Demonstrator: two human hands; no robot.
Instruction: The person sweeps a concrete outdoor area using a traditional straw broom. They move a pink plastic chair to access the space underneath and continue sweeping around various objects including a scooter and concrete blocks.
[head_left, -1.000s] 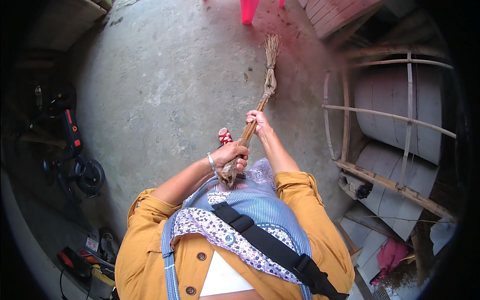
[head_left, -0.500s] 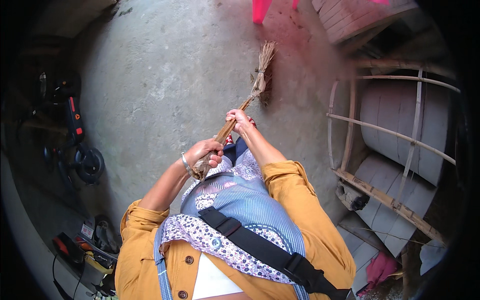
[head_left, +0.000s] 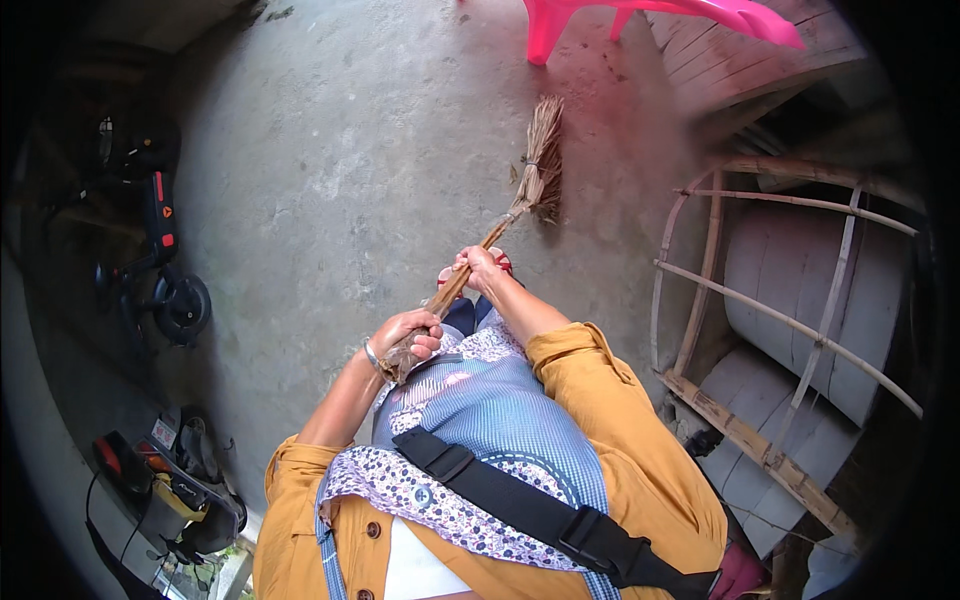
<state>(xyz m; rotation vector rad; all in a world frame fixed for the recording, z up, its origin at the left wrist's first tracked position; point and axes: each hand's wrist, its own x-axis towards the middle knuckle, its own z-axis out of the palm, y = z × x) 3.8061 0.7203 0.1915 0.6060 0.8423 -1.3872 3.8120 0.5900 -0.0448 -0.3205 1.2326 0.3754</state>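
A straw broom [head_left: 543,150] slants away from me, its tied bristle head resting on the concrete floor ahead and slightly right. Near the upper end of the handle, my left hand [head_left: 409,337] is closed round it, with a silver bangle on that wrist. Farther down the handle, my right hand [head_left: 476,267] grips it closer to the bristles. The frayed top end of the handle sticks out past my left hand toward my apron. Both sleeves are rolled to the elbow.
A pink plastic chair [head_left: 545,32] stands ahead at the top. On the right are a bamboo frame [head_left: 710,290] and large grey cylinders [head_left: 800,300]. A dark scooter [head_left: 180,308] stands at the left, with a second vehicle [head_left: 190,480] lower left. Concrete floor [head_left: 320,160] lies between.
The view has shifted, so more of the pink chair shows. The broom head sits slightly farther right in view and its bristles look more spread. Both hands keep their grip.
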